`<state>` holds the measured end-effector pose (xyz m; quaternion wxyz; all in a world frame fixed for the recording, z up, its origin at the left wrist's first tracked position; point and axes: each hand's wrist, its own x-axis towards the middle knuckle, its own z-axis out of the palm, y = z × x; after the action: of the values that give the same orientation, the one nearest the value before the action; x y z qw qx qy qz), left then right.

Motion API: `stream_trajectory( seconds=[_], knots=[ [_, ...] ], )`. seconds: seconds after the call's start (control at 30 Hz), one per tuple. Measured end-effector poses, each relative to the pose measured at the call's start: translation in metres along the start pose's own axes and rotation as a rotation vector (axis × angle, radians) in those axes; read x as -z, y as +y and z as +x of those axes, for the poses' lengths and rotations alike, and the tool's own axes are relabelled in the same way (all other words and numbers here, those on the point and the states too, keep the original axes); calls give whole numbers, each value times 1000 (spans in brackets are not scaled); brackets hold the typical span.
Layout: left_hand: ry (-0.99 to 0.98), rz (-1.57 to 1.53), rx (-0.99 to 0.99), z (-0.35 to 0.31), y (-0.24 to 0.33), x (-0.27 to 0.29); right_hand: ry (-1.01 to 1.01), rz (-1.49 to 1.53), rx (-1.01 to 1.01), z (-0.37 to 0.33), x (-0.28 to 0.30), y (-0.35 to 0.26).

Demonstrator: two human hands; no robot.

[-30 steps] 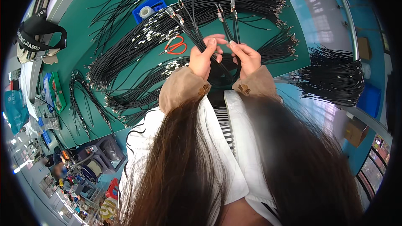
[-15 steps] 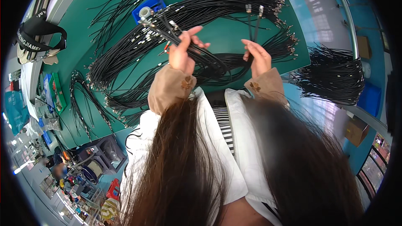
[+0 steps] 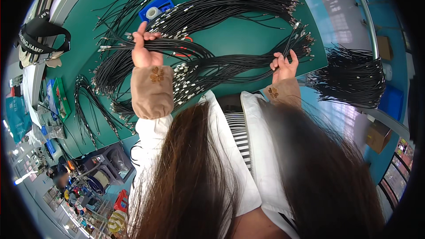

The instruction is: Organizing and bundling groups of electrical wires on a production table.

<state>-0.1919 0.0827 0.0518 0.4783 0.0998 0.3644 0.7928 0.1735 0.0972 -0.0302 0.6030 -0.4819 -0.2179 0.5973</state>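
Green tabletop (image 3: 248, 40) spreads beneath our 2 hands, with a blue tray (image 3: 166, 2) toward its far side. Compared with 0.5 seconds ago, our left hand (image 3: 146, 55) has swung farther out to the left, and our right hand (image 3: 285, 67) is now at the right end of the near cable bundle (image 3: 239, 64). Our black strands (image 3: 179, 44) now lie low and stretched out, crossing the orange-handled scissors (image 3: 189, 40); for the work, we take this to mean a shift from holding them up to spreading them lengthwise.

They reach from our left hand into the near cable bundle, their long axis mostly left to right, with a bend midway. Left-hand connector tips (image 3: 104, 48) point left; the tips (image 3: 297, 25) beyond our right hand point away from us. Our left fingers look loosely spread about the strands, and we cannot tell whether they grasp them. Our right fingers curl at the bundle, index finger lifted; we cannot tell whether anything is pinched.
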Motion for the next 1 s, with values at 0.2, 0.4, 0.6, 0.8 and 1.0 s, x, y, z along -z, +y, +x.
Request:
stream_trajectory(
  seconds=[0.2,0.4,0.6,0.8,1.0],
  knots=[
    [-19,-39,-26,5,27,9,80,23,-90,3,8,1],
    [-51,17,-9,-6,16,-1,-24,-43,-229,-6,-11,-22],
    [-171,196,36,-21,-12,-35,-424,-29,-398,-21,-29,-50],
    [-309,284,170,-30,-48,-64,-621,-151,-451,-37,-46,-67],
    [-384,404,248,-21,-79,-76,-524,-378,-195,-47,-70,-55]
  ],
)
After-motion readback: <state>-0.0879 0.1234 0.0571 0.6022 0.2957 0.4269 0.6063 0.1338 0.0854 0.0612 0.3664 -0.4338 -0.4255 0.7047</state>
